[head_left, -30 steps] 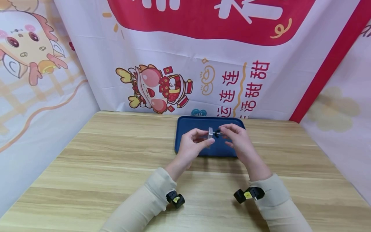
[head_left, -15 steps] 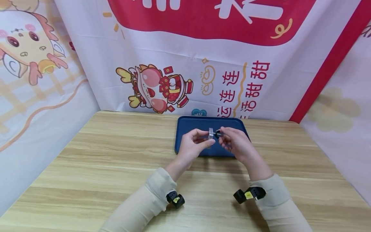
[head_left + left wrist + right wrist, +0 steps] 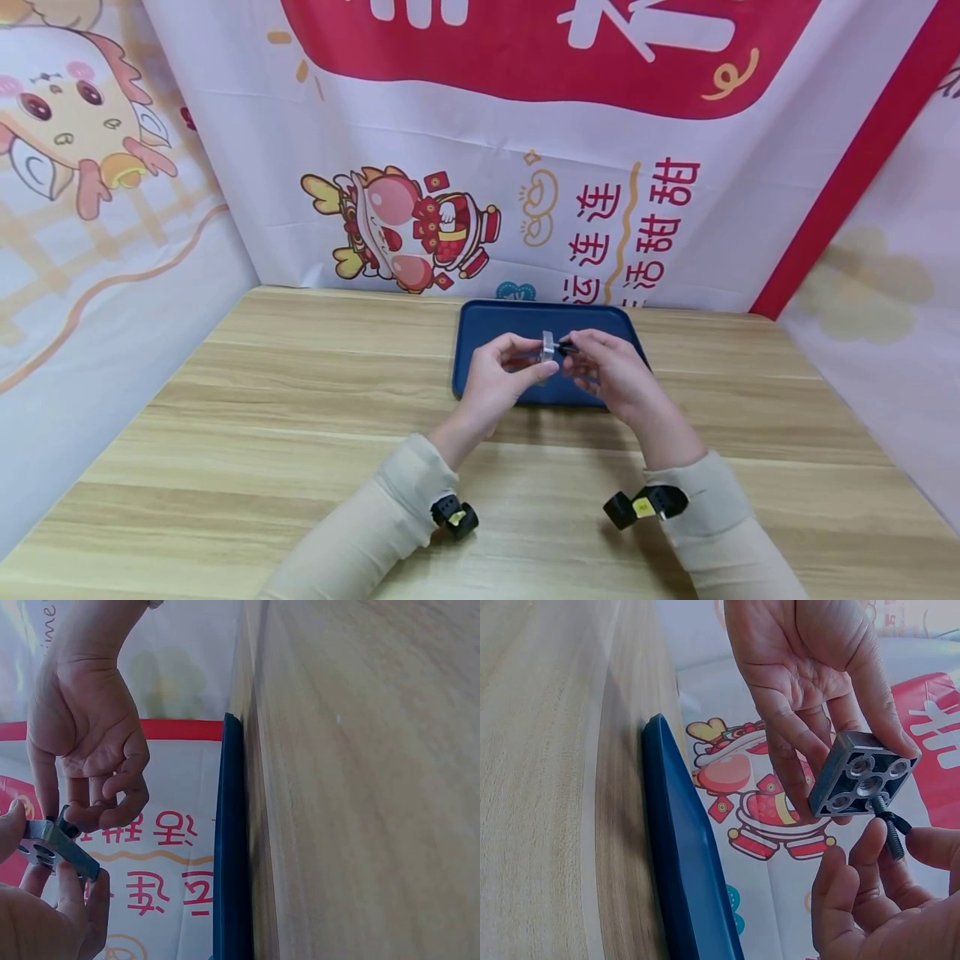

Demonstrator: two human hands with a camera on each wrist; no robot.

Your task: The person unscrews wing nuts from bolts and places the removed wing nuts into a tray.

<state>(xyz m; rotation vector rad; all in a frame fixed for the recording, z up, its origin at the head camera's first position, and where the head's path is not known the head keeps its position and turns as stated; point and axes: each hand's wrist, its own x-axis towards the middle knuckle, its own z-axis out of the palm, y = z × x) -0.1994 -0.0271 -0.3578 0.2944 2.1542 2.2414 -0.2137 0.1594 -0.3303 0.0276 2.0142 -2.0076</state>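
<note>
**Square metal block in one hand, threaded rod with black wings in the other**

Closest to the head camera are two beige sleeves with rolled cuffs, each carrying a small black wrist camera with a yellow patch.

Past the cuffs, the left hand has the square grey metal block gripped by its edges, thumb on one side and fingers on the other. The block is tilted, and the right wrist view gets a good look at its recessed face: a ring in the middle and more round the corners.

Right hand is just beside it, thumb and fingers pinching around the black winged piece on a grey threaded metal rod. The rod's end meets the face at one of the corner rings; can't tell how deep it goes, if at all.

All of that is held up off the wood-grain table, and from the head camera it lines up with the dark blue rectangular tray lying flat near the table's far edge.

Right behind is a white fabric backdrop with red lettering, a big red panel and a cartoon figure printed sideways.
</note>
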